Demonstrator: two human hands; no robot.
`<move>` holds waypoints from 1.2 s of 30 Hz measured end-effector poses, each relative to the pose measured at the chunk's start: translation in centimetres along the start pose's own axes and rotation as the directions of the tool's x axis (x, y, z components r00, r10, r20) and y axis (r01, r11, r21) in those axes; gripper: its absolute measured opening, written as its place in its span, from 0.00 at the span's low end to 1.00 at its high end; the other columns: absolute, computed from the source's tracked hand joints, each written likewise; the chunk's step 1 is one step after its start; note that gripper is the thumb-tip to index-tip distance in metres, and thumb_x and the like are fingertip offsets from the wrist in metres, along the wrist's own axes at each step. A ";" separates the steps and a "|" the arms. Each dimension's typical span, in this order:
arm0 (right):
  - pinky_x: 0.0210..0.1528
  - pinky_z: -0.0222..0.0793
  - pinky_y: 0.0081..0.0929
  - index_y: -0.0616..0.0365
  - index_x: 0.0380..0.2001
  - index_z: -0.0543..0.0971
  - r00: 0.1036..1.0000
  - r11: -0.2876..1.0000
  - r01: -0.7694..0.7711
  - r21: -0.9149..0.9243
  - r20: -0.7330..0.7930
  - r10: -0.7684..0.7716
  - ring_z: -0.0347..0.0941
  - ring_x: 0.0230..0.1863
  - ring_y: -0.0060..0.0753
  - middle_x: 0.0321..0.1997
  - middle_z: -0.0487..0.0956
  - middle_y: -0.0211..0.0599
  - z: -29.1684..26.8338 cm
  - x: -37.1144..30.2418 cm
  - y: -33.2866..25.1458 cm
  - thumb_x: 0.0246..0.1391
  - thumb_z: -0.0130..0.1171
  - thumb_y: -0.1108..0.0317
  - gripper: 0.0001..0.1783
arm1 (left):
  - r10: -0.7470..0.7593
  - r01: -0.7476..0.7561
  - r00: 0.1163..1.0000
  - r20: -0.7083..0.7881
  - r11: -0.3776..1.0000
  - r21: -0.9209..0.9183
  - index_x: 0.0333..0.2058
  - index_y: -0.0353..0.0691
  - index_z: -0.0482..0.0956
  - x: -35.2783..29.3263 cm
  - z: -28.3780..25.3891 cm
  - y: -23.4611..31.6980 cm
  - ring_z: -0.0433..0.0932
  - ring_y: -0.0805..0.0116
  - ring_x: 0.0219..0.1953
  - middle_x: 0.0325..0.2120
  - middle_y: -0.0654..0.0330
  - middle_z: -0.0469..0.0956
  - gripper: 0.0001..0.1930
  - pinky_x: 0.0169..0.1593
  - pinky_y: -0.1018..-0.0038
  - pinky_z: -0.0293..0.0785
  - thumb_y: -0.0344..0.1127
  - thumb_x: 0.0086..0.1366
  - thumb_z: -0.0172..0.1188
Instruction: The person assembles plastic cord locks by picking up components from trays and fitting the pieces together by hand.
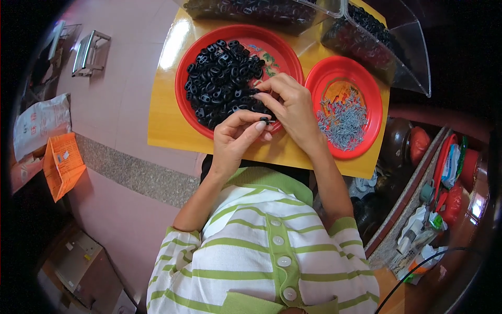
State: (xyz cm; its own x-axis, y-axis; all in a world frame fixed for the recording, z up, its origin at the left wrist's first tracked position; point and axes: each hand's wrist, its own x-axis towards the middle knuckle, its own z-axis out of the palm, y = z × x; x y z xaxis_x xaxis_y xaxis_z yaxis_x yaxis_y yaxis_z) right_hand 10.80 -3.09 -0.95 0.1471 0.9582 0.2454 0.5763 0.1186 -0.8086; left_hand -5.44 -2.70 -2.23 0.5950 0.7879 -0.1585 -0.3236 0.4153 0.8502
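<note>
A large red plate (184,63) holds a heap of small black oval plastic pieces with two holes (219,78). Over its near rim, my left hand (235,138) pinches one black plastic piece (265,120) between thumb and forefinger, with what looks like a screw sticking out of it. My right hand (293,107) reaches over the heap from the right, thumb and forefinger closed at a black piece by their tips. To the right, a smaller red plate (374,94) carries a pile of small grey screws (342,125).
Both plates stand on a yellow board (164,115). Clear plastic bins (366,44) full of black pieces are along its far edge. Jars, bags and a shelf (402,196) crowd the right side. A metal stool (90,52) and an orange bag (64,165) are at left.
</note>
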 end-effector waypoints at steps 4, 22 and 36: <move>0.32 0.67 0.30 0.60 0.30 0.77 0.998 0.997 0.028 -0.075 -0.056 -0.033 0.72 0.32 0.37 0.30 0.75 0.37 -1.6 -1.0 -1.5 0.43 0.62 0.74 0.08 | 0.199 -0.197 0.977 -0.079 0.980 0.029 0.38 0.33 0.75 0.1 0.5 0.1 0.76 0.73 0.37 0.40 0.57 0.72 0.06 0.43 0.78 0.73 0.24 0.62 0.53; 0.25 0.70 0.18 0.62 0.39 0.77 0.949 0.866 -0.277 0.416 -0.024 0.315 0.73 0.28 0.18 0.33 0.78 0.35 -2.8 -4.1 -2.7 0.54 0.56 0.72 0.10 | 0.267 -0.260 0.962 -0.050 0.958 0.119 0.38 0.33 0.75 1.0 2.0 0.0 0.72 0.71 0.47 0.47 0.53 0.72 0.06 0.53 0.74 0.69 0.24 0.63 0.52; 0.28 0.72 0.14 0.64 0.40 0.76 0.906 0.694 -0.381 0.611 0.096 0.412 0.73 0.33 0.16 0.37 0.77 0.33 -2.6 -4.5 -2.1 0.53 0.58 0.73 0.11 | 0.253 -0.253 0.967 0.008 0.964 0.077 0.39 0.34 0.75 0.6 1.7 -0.1 0.70 0.68 0.52 0.49 0.52 0.72 0.07 0.57 0.71 0.63 0.23 0.62 0.52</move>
State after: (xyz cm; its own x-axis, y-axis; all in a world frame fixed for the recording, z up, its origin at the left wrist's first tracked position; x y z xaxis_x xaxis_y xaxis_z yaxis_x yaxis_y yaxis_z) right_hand 11.01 -8.35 1.07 0.2936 0.9420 -0.1624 -0.1472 -0.1233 -0.9814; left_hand -3.78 -3.06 -1.54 0.4997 0.8636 0.0664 -0.4065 0.1661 0.8984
